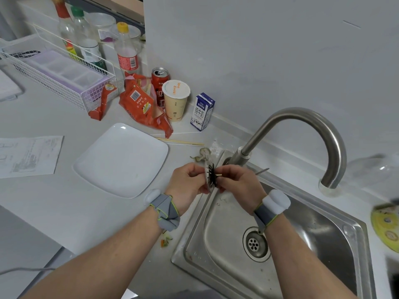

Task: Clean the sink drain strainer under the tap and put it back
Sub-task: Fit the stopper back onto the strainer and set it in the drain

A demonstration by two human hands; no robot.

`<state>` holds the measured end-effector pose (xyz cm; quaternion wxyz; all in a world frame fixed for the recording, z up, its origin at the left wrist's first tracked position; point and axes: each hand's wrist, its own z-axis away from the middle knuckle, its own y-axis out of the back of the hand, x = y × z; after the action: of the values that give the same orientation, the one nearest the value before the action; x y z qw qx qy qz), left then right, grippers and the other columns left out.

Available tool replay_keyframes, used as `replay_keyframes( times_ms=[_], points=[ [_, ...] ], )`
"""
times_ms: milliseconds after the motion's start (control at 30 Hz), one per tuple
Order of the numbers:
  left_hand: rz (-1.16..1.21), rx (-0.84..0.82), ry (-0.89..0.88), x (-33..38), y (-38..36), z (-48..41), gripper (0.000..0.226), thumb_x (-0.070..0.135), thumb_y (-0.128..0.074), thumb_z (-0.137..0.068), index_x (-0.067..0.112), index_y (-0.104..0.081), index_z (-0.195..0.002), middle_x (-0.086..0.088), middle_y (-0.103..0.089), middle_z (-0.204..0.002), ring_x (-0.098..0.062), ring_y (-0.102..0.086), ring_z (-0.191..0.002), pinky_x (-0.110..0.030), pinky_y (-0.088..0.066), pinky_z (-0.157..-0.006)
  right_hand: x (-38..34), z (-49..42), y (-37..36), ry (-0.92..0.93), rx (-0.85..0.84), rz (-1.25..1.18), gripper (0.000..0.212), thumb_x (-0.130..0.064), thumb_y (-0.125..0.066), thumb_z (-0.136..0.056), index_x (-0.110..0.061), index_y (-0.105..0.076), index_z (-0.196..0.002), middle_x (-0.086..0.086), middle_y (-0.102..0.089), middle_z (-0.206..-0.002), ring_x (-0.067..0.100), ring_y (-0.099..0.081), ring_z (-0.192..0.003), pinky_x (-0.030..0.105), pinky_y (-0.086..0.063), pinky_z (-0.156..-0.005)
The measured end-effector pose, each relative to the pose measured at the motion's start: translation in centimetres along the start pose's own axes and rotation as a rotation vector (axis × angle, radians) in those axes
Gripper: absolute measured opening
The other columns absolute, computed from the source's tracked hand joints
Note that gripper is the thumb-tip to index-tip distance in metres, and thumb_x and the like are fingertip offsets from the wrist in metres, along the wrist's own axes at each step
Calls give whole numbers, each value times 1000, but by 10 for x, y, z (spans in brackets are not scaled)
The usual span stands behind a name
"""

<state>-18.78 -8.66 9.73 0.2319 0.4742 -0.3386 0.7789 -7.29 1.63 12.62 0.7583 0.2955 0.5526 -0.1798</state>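
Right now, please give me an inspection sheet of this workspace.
Surface: grey counter, food scraps near the sink.
Job's things: strainer held above the sink edge; drain open; tap, no water seen.
Clutter: plate, can, cup, milk carton, red wrappers, skewers, paper.
Hands: left hand and right hand both pinch the strainer.
Cables: one grey cable, lower left.
Surroundings: wire rack, bottles, white wall.

A plain pale grey wall [259, 50] rises behind a white countertop [43, 212] under even, soft light, with a white wire basket [54, 83] and bottles [86, 42] at its far left.
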Motion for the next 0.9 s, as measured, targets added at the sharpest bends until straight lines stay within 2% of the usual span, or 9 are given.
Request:
replay_keyframes(
  times_ms=[100, 200, 300, 400, 500, 600, 700, 767, 900],
  points=[
    [-10, -12, -3, -1, 0, -1, 21, -7, -64, -79, 11, -66, -68, -7, -69, -59, -21, -58, -50, -26, -49, -48, -1, 0, -2, -5, 10, 15, 16, 3, -59, -87, -4, -69, -98, 14, -66, -71, 16, -59, -58, 25, -53, -58],
    [-77, -12, -33, -1, 1, -1, 22, -7, -65, -78, 12, -65, -67, -4, -68, -56, -18, -58, -48, -25, -49, -47, -3, -1, -4, -25, 6, 129, 12, -10, -58, -92, -6, -69, -89, -1, -61, -53, 5, -52, -41, 19, -46, -46],
    [-157, -15, -62, -1, 1, 2, 19, -7, -63, -79, 10, -63, -69, -5, -67, -58, -15, -60, -48, -25, -50, -48, -2, -2, -7, -68, 28, 256, 33, -26, -52, -96, -10, -61, -68, -9, -54, -39, 4, -46, -35, 18, -42, -42],
    [-210, -13, -92, 0, 0, 4, 18, -7, -62, -80, 8, -61, -70, -5, -65, -56, -12, -58, -45, -24, -50, -46, 3, -1, -9, -67, 56, 284, 39, -30, -48, -97, -10, -57, -65, -7, -53, -44, 7, -46, -37, 20, -42, -44],
    [-211, 23, -83, 0, 0, 4, 14, -5, -61, -81, 7, -60, -72, -8, -62, -55, -13, -53, -43, -23, -45, -42, 8, 3, -12, -8, 99, 49, 10, -12, -57, -93, -11, -63, -85, 1, -63, -62, 9, -57, -46, 22, -46, -44],
    [-202, 7, -77, -2, -2, 5, 16, -7, -58, -79, 7, -60, -72, -5, -59, -48, -14, -48, -39, -22, -39, -39, 16, 5, -10, -11, 116, -55, 8, 1, -58, -89, -1, -65, -93, 9, -63, -65, 10, -57, -50, 23, -48, -50],
    [-271, -25, -100, -1, -3, 6, 19, -6, -58, -77, 11, -59, -68, -2, -58, -45, -15, -46, -39, -22, -38, -41, 20, 9, -9, -64, 117, -111, 9, 0, -58, -89, 5, -65, -91, 17, -61, -65, 14, -52, -46, 22, -45, -46],
    [-360, -65, -126, 0, -3, 8, 23, -3, -60, -75, 17, -59, -66, 5, -58, -43, -10, -48, -38, -20, -39, -43, 19, 13, -8, -141, 114, -275, 6, 3, -58, -89, 5, -63, -88, 18, -59, -64, 15, -51, -43, 22, -41, -41],
    [-730, -210, -271, 1, -7, 13, 19, 17, -65, -75, 32, -57, -66, 11, -59, -54, 1, -47, -45, -10, -38, -46, 18, 21, -3, -347, 180, -558, 17, 3, -56, -86, -3, -61, -70, 10, -53, -50, 14, -43, -37, 18, -32, -34]
  ],
)
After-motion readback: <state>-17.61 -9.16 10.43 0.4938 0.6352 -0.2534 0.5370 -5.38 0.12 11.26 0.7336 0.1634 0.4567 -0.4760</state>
